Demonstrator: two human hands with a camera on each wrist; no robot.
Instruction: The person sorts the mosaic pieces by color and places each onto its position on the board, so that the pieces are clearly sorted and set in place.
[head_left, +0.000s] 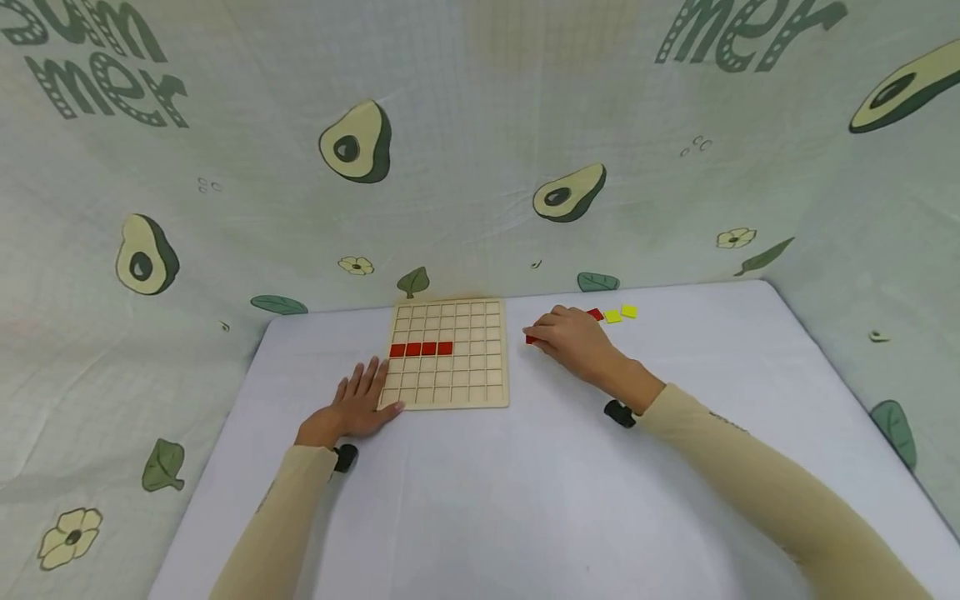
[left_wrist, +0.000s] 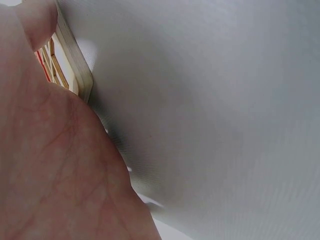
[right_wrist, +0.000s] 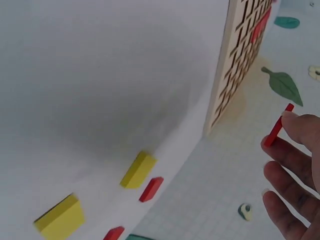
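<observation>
A square wooden grid board (head_left: pixel 480 358) lies on the table with four-sided cells. A row of red tiles (head_left: pixel 422 349) runs from its left edge toward the middle. My left hand (head_left: pixel 358 407) rests at the board's lower left corner, fingers spread and straight; the left wrist view shows the palm beside the board's edge (left_wrist: pixel 75 57). Right of the board, my right hand (head_left: pixel 576 342) pinches a red tile (right_wrist: pixel 278 127) between thumb and forefinger, above the table. In the right wrist view the other fingers are loosely bent.
Beyond my right hand lie two yellow tiles (head_left: pixel 612 316) and a loose red tile (head_left: pixel 596 314). The right wrist view shows another red tile (right_wrist: pixel 114 233) near them. A printed cloth (head_left: pixel 465 167) hangs behind the white table (head_left: pixel 525 500).
</observation>
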